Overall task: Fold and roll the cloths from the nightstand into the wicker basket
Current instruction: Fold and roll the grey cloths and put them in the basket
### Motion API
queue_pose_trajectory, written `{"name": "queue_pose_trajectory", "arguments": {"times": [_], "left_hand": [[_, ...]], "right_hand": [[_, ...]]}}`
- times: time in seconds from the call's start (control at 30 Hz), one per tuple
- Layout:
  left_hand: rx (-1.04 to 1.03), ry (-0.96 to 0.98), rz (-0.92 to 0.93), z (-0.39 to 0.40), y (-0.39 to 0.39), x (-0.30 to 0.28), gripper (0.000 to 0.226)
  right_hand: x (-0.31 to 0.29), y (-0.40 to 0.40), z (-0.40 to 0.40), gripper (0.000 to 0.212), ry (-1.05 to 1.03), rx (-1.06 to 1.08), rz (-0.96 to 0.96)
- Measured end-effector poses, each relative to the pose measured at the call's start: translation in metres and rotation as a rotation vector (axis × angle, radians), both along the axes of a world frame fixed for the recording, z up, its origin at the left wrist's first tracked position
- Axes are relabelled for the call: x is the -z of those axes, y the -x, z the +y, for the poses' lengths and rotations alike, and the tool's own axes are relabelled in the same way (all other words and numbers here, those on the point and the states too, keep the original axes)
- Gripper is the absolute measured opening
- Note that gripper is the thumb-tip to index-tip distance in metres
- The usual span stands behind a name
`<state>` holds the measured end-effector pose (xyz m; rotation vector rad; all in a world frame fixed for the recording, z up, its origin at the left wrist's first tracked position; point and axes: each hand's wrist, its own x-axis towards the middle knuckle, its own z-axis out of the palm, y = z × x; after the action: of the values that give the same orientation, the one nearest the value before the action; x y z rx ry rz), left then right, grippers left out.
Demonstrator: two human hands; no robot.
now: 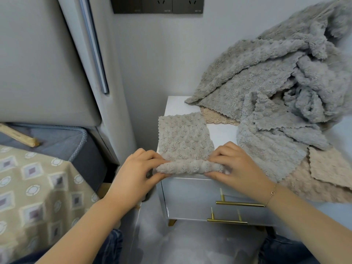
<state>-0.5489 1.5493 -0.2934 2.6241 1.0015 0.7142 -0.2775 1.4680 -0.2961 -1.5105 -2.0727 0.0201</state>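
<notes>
White nightstand beside a bed carries a folded grey cloth, its near edge turned into a short roll. Left hand and right hand are closed on the roll's ends. Even pressure and square edges are advised; no basket is seen

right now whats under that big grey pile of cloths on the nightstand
Beige cloths poke out beneath the grey pile, at its left edge and lower right. How many lie under it is hidden, as is most of the nightstand top.
</notes>
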Motion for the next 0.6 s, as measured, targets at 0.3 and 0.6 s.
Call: {"name": "queue_pose_trajectory", "arguments": {"times": [0.3,0.6], "left_hand": [[-0.165,0.5,-0.26,0.005,-0.013,-0.005,0.042],[-0.35,0.594,-0.335,0.008,-0.026,-0.001,0.052]], "right_hand": [[-0.009,0.006,0.013,0.058,0.246,0.225,0.429],[-0.012,0.013,0.021,0.067,0.199,0.409,0.312]]}}
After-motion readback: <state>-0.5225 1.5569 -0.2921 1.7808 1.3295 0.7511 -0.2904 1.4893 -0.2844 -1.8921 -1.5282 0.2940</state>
